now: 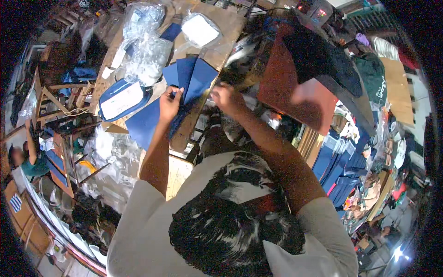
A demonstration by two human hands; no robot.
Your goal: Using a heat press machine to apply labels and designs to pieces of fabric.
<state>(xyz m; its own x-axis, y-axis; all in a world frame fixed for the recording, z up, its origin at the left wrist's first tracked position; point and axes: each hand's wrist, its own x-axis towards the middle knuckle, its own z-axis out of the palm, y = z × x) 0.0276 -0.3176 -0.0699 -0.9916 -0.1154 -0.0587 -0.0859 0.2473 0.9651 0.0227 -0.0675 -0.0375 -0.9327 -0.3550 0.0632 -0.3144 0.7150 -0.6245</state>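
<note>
Folded navy-blue fabric point(200, 77) fans out over the wooden table point(230, 27), and a wider blue piece point(143, 122) hangs past the near edge. My left hand point(169, 105) is closed at the fabric's left side, pinching its edge between thumb and fingers. Something small and dark shows inside that grip, too small to name. Off the fabric's right side, by the table edge, my right hand point(225, 98) is raised with curled fingers. It is slightly blurred, and whatever it may hold does not show.
Left of the fabric lie a blue-rimmed bundle with a white panel point(122, 101) and clear plastic bags point(146, 55). A white plastic-wrapped packet point(200, 30) sits farther back. On the right stand a reddish-brown board point(295, 83) and stacked blue cloth point(334, 161). Another person point(30, 159) is at far left.
</note>
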